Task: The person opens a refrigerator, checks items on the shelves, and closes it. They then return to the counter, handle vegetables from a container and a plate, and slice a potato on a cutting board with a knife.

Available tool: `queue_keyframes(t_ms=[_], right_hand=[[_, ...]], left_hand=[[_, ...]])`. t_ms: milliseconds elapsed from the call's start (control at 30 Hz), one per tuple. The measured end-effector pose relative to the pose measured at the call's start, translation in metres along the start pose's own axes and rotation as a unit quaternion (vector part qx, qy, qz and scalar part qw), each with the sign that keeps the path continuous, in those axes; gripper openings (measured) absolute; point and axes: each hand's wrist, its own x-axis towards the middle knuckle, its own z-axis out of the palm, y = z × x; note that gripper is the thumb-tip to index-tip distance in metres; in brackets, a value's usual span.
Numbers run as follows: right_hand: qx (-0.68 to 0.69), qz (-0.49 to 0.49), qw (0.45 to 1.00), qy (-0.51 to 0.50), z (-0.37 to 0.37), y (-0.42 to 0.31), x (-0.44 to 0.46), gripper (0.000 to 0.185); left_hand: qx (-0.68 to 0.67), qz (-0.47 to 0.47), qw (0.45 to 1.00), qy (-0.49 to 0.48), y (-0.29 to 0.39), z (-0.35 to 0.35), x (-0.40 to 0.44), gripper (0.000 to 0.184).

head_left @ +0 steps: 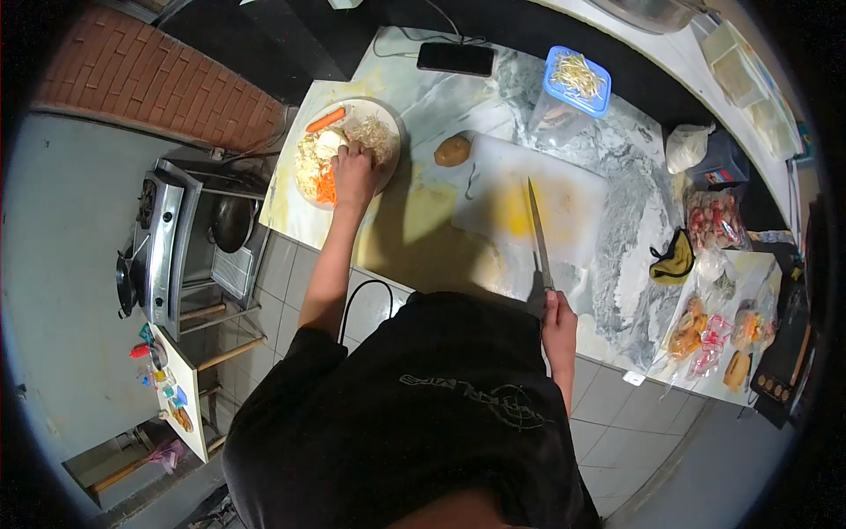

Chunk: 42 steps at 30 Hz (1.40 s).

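At the left of the counter, my left hand [354, 175] reaches over a round plate [394, 141], its fingers bent down at a pale round piece [330, 143]; whether they grip it is hidden. Around it on the plate lie a carrot piece [326, 120], orange shreds [325, 185] and pale shreds [374, 134]. My right hand [558, 319] is closed around the handle of a long knife [539, 231], whose blade points away over the white cutting board [577, 189]. A brown potato [452, 151] rests by the board's left corner.
A blue-lidded container [551, 115] with bean sprouts [577, 76] on top stands behind the board. A phone [456, 59] lies at the back edge. Bagged food [690, 328] and a dark yellow cloth [673, 258] are at the right. A stove [167, 218] stands far left.
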Motion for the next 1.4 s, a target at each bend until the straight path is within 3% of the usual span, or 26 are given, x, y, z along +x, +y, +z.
queue_keyframes(t_ms=[100, 200, 267, 400, 467, 500, 567, 600, 667, 800, 867, 900, 967, 1000, 1067, 1133, 1200, 1233, 1267, 1333, 1367, 1400], right_hand=[[0.025, 0.032, 0.999, -0.020, -0.001, 0.000, 0.006, 0.041], [-0.006, -0.009, 1.000, -0.007, -0.002, 0.004, 0.011, 0.041], [-0.010, 0.035, 0.999, -0.029, -0.006, 0.001, 0.013, 0.042], [0.004, 0.010, 1.000, -0.022, -0.005, 0.004, 0.017, 0.041], [-0.014, 0.014, 0.999, -0.032, -0.009, -0.005, 0.018, 0.041], [-0.013, 0.013, 0.999, -0.033, -0.009, -0.004, 0.020, 0.041], [-0.014, -0.018, 1.000, -0.018, -0.008, -0.001, 0.022, 0.042], [-0.012, -0.017, 1.000, -0.017, -0.008, 0.000, 0.021, 0.042], [-0.005, 0.013, 0.999, -0.035, -0.010, 0.003, 0.023, 0.042], [0.015, 0.017, 1.000, -0.015, -0.008, 0.009, 0.021, 0.043], [0.006, 0.026, 0.999, -0.021, -0.010, 0.006, 0.019, 0.043], [0.007, 0.028, 0.999, -0.019, -0.011, 0.006, 0.018, 0.043], [-0.011, 0.044, 0.999, -0.022, -0.011, 0.006, 0.016, 0.043], [-0.010, 0.045, 0.999, -0.020, -0.009, 0.007, 0.015, 0.043], [-0.007, 0.026, 1.000, -0.007, -0.006, 0.014, 0.014, 0.045], [-0.008, 0.027, 1.000, -0.004, -0.006, 0.014, 0.013, 0.046], [-0.006, 0.030, 1.000, -0.001, -0.005, 0.011, 0.011, 0.046], [0.010, 0.041, 0.999, 0.003, -0.004, 0.009, 0.009, 0.044], [0.027, 0.052, 0.998, 0.008, -0.005, 0.009, 0.007, 0.042], [0.020, 0.049, 0.999, 0.013, -0.003, 0.017, 0.005, 0.043], [0.016, 0.040, 0.999, 0.013, -0.003, 0.020, 0.004, 0.044], [0.015, 0.044, 0.999, 0.017, -0.003, 0.021, 0.003, 0.044]], left_hand=[[0.028, -0.001, 1.000, -0.009, 0.000, -0.003, -0.002, 0.012], [0.023, -0.027, 0.998, -0.061, -0.001, -0.014, -0.003, 0.014], [-0.028, -0.032, 0.999, -0.013, -0.008, -0.021, -0.004, 0.014], [-0.132, -0.020, 0.991, -0.022, -0.029, -0.031, 0.000, 0.012], [-0.344, -0.091, 0.929, -0.104, -0.035, -0.034, 0.003, 0.011], [-0.343, -0.091, 0.929, -0.103, -0.035, -0.032, 0.004, 0.011], [-0.500, -0.147, 0.847, -0.103, -0.033, -0.028, 0.004, 0.008], [-0.499, -0.146, 0.848, -0.104, -0.032, -0.027, 0.004, 0.008], [-0.677, -0.149, 0.718, -0.071, -0.025, -0.025, 0.003, 0.004], [-0.690, -0.176, 0.700, -0.056, -0.010, -0.032, 0.008, 0.003], [-0.749, -0.207, 0.628, -0.038, -0.007, -0.030, 0.010, 0.004], [-0.749, -0.205, 0.629, -0.040, -0.006, -0.029, 0.011, 0.004], [-0.814, -0.202, 0.544, -0.026, -0.005, -0.028, 0.013, 0.004], [-0.815, -0.200, 0.543, -0.029, -0.003, -0.027, 0.013, 0.004], [-0.871, -0.201, 0.446, -0.048, 0.007, -0.021, 0.014, 0.004], [-0.868, -0.172, 0.459, -0.078, 0.023, -0.016, 0.014, 0.005], [-0.848, -0.119, 0.501, -0.124, 0.054, -0.014, 0.006, 0.008], [-0.813, -0.095, 0.556, -0.144, 0.071, -0.017, 0.003, 0.013], [-0.815, -0.093, 0.552, -0.151, 0.084, -0.012, 0.000, 0.013], [-0.697, 0.006, 0.686, -0.209, 0.110, 0.001, -0.005, 0.019], [-0.698, 0.008, 0.683, -0.213, 0.126, 0.010, -0.009, 0.019], [-0.744, 0.041, 0.637, -0.198, 0.145, 0.022, -0.013, 0.018]])
